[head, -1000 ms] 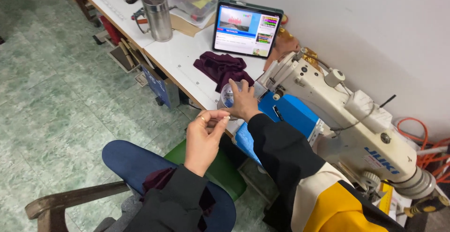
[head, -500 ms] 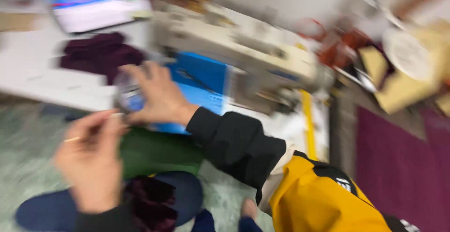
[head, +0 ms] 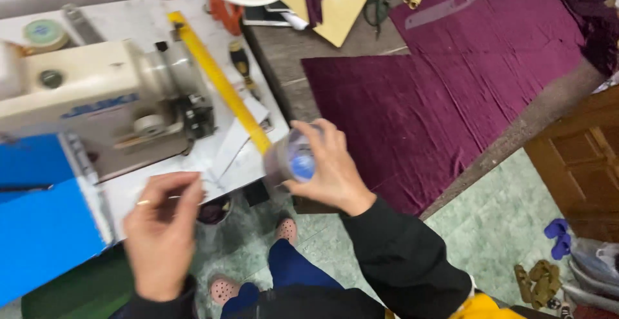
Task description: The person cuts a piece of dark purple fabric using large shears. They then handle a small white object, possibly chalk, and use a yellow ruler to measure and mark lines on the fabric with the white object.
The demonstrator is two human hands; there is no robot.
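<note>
Right hand (head: 332,170) grips round clear tape roll (head: 291,159)

1. The right hand (head: 332,167) is showing bare below a long black sleeve (head: 403,264) with a loose cuff.
2. The left hand (head: 161,229) is wearing a thin gold ring (head: 143,202).
3. Blue trousers (head: 293,270) are covering the legs.
4. Pink perforated clogs (head: 224,288) are covering both feet.
5. A yellow patch (head: 483,307) is showing beside the black sleeve.

one sewing machine (head: 97,109), one yellow ruler (head: 219,83), two hands (head: 161,229), one clear container (head: 290,159)
</note>
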